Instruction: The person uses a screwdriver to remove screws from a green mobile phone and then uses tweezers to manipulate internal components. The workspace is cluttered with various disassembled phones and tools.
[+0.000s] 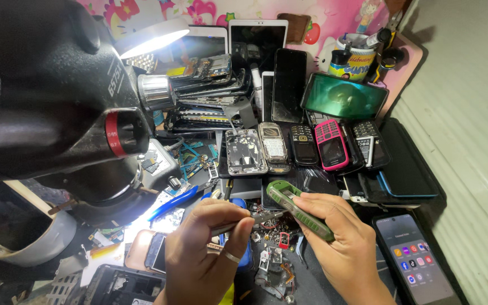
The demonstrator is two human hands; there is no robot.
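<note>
green phone (297,210), pink phone (330,144)

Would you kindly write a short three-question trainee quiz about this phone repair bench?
1. True or false: the right hand holds a green phone.
2. Which hand holds the tweezers: A left, B right?
3. What colour is the keypad phone lying between the black ones?

Key: 1 true. 2 A, the left hand. 3 pink.
</note>
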